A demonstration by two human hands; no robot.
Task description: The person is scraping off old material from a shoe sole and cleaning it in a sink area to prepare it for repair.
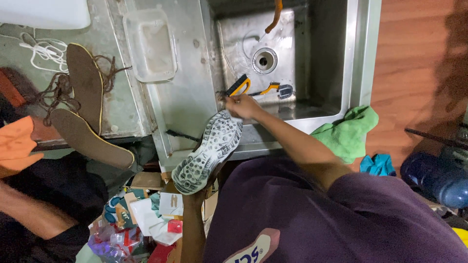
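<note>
- The right hand (242, 105) is closed around a yellow-handled brush (238, 86) at the front left corner of the steel sink (358, 58), its bristles by the shoe's toe.
- The left hand (187, 191) is hidden under the heel; I cannot tell how its fingers lie.
- The shoe (208, 152), grey sole up, leans over the sink's front edge.
- Two insoles (87, 104) lie on the counter's left side, a clear plastic tub (149, 45) beside them.
- A green cloth (350, 132) hangs at the sink's front right corner.

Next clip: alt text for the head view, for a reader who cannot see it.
A person's left hand holds a shoe sole-up at the edge of a steel sink, while the right hand grips a yellow brush at its toe. Two insoles and laces lie on the counter to the left.
</note>
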